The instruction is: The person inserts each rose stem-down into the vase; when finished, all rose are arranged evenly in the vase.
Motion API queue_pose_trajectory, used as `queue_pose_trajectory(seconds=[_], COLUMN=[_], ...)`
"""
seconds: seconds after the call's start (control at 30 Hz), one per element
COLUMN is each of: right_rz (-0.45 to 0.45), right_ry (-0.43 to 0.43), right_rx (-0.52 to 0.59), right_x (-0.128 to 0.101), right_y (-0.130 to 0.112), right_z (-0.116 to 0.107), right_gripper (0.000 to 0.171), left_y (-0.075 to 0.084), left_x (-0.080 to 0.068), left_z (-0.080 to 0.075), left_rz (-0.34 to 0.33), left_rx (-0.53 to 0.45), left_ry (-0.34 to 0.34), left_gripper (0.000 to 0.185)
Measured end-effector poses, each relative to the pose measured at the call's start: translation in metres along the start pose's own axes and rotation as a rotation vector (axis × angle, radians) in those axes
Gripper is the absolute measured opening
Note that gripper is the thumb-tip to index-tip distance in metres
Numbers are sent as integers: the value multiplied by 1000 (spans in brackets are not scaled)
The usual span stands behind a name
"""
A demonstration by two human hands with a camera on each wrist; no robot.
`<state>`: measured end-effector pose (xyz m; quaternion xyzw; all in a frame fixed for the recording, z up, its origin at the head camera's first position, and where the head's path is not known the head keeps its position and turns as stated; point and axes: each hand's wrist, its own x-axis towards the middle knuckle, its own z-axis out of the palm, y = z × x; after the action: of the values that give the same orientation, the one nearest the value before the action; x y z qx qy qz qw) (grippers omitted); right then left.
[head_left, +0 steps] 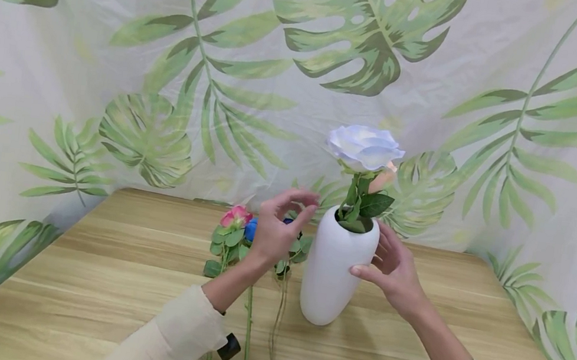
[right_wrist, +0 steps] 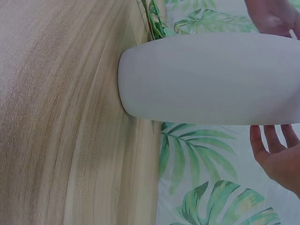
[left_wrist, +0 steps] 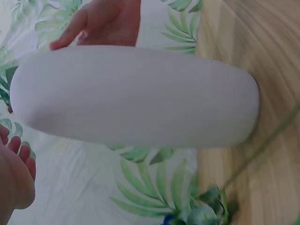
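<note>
Pale wood-grain table, boards running left to right, hemmed in at back and both sides by a white cloth printed with big green palm and monstera leaves, draped down to the table edge. Standing upright just right of the table's middle, a white vase, oval and smooth, holding a pale blue rose with green leaves at the mouth. Just left of the vase, lying flat with stems toward the near edge, a pink flower and a blue flower, partly hidden behind the left hand. Left hand raised beside the vase's shoulder, fingers loosely bent and spread, gripping nothing, not touching the vase. Right hand on the vase's other side, fingers relaxed and open, thumb tip at or very close to the vase wall; contact hard to judge. Cream sleeves on both forearms
</note>
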<state>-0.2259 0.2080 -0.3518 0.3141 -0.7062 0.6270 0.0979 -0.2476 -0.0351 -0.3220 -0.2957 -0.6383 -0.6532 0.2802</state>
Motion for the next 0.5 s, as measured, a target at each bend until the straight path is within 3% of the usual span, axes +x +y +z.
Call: queue_pose_trajectory(seconds=[0.13, 0.23, 0.5], right_rz=[2, 0, -1], right_ry=[2, 6, -3], right_rx=[-4, -8, 3], right_x=[-1, 0, 1], right_y=[0, 0, 0], right_z=[-1, -1, -1], right_gripper=[81, 81, 80], left_y=[-8, -15, -43], left_x=[-6, -12, -34], left_z=[-15, -25, -41], left_rz=[-132, -252, -465], left_rx=[76, 149, 348], left_ry=[12, -17, -199], left_gripper=[15, 14, 17])
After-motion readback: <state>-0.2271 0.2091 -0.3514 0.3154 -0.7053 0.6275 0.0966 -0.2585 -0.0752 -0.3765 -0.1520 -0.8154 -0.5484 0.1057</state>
